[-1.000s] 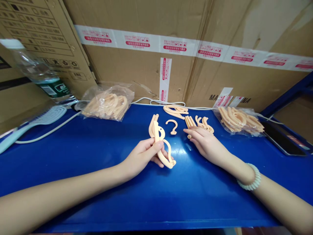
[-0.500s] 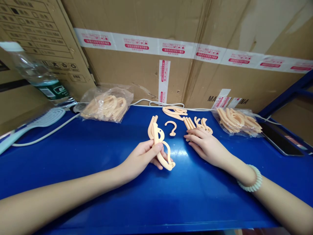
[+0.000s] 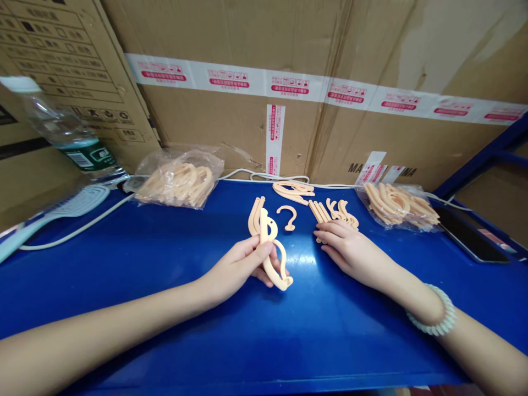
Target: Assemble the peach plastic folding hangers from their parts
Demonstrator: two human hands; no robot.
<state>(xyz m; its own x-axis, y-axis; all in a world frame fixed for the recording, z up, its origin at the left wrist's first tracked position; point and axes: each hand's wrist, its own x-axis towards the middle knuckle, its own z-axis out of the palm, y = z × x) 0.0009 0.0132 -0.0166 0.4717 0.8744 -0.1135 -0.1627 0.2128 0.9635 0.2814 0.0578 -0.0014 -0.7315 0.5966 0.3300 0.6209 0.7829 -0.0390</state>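
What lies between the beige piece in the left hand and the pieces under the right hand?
In the head view, one loose beige hook lies there, on the blue tabletop.

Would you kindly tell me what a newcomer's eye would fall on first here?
Probably the bright blue tabletop, where the left hand holds a cream curved piece near the middle. To its right, the right hand lies over the near end of some slim cream bars. White-and-red tape crosses the large cardboard behind.
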